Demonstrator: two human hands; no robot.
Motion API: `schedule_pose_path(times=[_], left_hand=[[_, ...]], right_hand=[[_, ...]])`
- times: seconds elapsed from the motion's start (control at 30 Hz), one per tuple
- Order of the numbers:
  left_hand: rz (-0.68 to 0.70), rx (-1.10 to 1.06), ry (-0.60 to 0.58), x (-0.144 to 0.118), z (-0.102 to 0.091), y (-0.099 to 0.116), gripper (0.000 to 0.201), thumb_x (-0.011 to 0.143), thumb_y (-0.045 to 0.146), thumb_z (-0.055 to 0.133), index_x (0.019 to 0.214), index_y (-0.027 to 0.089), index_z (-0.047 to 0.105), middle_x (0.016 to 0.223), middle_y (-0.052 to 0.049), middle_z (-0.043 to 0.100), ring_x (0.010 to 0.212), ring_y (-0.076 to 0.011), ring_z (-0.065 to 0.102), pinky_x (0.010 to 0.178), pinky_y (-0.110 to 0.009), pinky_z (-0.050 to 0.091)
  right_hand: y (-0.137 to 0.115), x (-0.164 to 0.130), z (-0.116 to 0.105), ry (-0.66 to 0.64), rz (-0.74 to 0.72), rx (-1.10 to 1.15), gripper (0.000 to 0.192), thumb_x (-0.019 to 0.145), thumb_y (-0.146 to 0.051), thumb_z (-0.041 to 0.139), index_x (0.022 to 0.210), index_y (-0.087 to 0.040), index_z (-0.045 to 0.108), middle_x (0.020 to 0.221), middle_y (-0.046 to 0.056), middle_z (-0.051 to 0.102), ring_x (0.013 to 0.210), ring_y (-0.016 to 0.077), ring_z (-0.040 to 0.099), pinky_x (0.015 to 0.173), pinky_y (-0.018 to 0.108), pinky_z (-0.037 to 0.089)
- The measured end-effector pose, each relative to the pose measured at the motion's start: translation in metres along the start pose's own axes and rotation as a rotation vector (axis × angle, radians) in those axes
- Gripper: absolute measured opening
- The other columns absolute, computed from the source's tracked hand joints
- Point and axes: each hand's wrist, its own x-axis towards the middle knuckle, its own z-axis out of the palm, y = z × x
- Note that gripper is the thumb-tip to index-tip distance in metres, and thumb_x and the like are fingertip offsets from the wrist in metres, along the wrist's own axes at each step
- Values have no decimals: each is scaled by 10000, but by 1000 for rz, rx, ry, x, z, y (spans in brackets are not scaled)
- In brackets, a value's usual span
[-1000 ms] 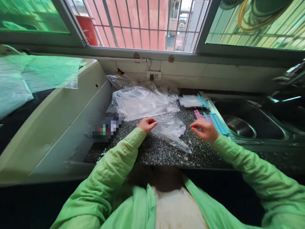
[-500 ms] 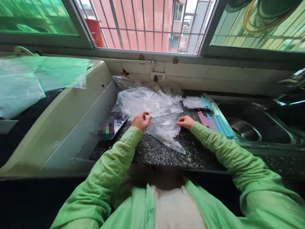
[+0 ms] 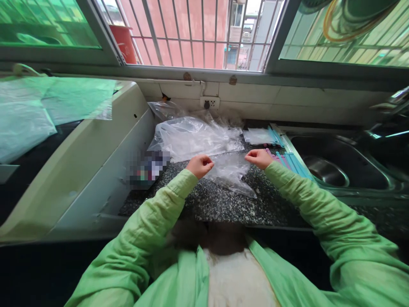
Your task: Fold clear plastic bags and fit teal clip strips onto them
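A crumpled clear plastic bag (image 3: 231,172) is stretched between my two hands, just above the speckled countertop (image 3: 223,209). My left hand (image 3: 200,166) pinches its left edge between thumb and fingers. On the opposite side, my right hand (image 3: 259,158) pinches the upper right edge, with its fingers closed. The bag's lower corner hangs toward the front of the counter. Behind it lies a heap of larger clear plastic bags (image 3: 191,136).
Pink and blue plastic strips (image 3: 292,164) lie beside the sink (image 3: 345,162) on the right, near a small stack of clear bags (image 3: 259,136). A blurred-out device (image 3: 150,168) rests at left against a white appliance (image 3: 105,157). A wall socket (image 3: 210,102) is behind.
Both hands have shifted to the right, carrying the clear bag along. My left hand, looser before, has closed on the bag's edge. The bag heap stays put.
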Motion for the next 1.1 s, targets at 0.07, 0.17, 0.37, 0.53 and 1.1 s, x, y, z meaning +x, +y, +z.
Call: schedule_pose_path(times=[0.07,0.17,0.37,0.53,1.1], left_hand=[[-10,10,23,-4,-6,-3,125,669,215,541,596,129,594,462,47,419,465,-66,364,483,-206,318],[15,73,31,3,-1,6,142,690,249,552,682,133,633,499,39,437,494,-76,388,510,-214,336],[88,268,-22,27,35,36,176,633,313,652,715,157,656,619,-8,539,609,-123,476,583,-245,382],[137,126,-16,16,33,29,105,675,223,580,605,150,608,551,16,501,553,-93,437,545,-221,364],[-122,-127,144,-19,-38,-31,130,650,247,583,581,138,567,487,34,510,478,-69,429,499,-206,369]], right_hand=[[-1,-1,-4,8,-2,0,216,522,-370,558,512,-155,544,468,-30,477,476,71,373,469,230,308],[-7,-4,-6,17,-19,-1,225,523,-380,554,526,-155,550,471,-29,476,476,72,372,468,232,303],[-18,-14,-9,37,-78,-24,232,549,-382,552,550,-150,564,481,-22,484,483,80,388,475,234,327],[-13,-18,-21,73,-71,-43,216,552,-369,553,540,-154,567,486,-13,503,487,84,401,481,236,333],[-18,-10,-29,121,-34,-17,232,543,-387,561,547,-155,556,478,-26,465,474,72,357,476,246,292]])
